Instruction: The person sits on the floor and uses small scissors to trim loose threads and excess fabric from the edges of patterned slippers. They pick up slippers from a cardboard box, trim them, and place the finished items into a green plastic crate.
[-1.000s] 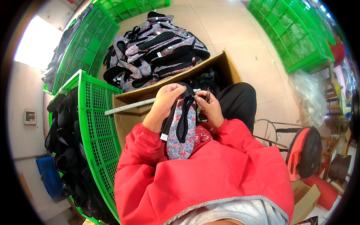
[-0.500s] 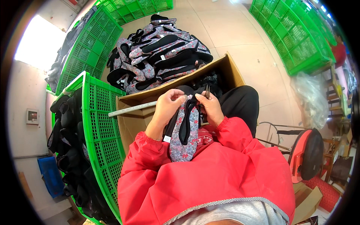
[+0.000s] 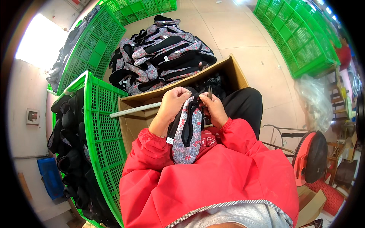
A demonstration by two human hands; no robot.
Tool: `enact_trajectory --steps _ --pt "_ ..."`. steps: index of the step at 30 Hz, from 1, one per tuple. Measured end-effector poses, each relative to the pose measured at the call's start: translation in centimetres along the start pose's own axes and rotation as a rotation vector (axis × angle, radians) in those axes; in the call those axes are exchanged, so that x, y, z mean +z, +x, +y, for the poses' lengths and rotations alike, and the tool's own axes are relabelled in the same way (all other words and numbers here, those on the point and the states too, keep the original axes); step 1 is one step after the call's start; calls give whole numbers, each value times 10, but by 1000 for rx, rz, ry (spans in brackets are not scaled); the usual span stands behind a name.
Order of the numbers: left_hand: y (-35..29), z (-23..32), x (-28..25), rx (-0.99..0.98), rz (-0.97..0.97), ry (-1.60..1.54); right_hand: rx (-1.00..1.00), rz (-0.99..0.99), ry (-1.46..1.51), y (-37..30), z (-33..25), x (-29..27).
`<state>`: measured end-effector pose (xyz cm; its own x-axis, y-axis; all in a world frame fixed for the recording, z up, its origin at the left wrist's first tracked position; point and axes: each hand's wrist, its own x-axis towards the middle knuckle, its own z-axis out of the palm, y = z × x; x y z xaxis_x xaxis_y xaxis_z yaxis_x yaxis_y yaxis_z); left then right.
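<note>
A floral grey-and-red slipper [image 3: 179, 146] with a black-lined opening lies lengthwise over my lap, its narrow end up between my hands. At that upper end my left hand [image 3: 173, 103] is closed, thumb and fingertips pinched on the slipper's edge; whether a thread is in the pinch is too small to tell. My right hand [image 3: 215, 111] is closed round small dark thread snips [image 3: 210, 90], their points sticking up past the thumb. The right thumb and fingertips are also close to the slipper's upper end. A white tag [image 3: 169, 140] shows at the slipper's left side.
An open cardboard box [image 3: 239, 72] with black material inside stands before my knees, a pale bar [image 3: 135, 110] across its left part. Beyond is a heap of similar slippers [image 3: 163, 57]. Green crates [image 3: 102, 125] holding dark slippers stand left; another green crate [image 3: 292, 41] is far right.
My left hand has shifted slightly upward at the slipper's narrow end. My right hand and the snips have hardly moved.
</note>
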<state>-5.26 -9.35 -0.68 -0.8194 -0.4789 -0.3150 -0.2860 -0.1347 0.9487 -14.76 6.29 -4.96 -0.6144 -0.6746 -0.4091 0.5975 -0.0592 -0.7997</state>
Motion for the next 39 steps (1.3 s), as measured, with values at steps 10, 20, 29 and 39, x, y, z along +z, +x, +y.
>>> enact_trajectory --steps 10,20,29,39 --pt "14 13 14 35 -48 -100 -12 -30 -60 -3 -6 12" --pt "16 -28 -2 -5 61 -16 9 -71 109 5 9 -1" --pt "13 -21 -4 156 -140 311 42 -24 179 3 9 2" --pt "37 -22 -8 -148 -326 6 96 -92 272 5 2 -9"
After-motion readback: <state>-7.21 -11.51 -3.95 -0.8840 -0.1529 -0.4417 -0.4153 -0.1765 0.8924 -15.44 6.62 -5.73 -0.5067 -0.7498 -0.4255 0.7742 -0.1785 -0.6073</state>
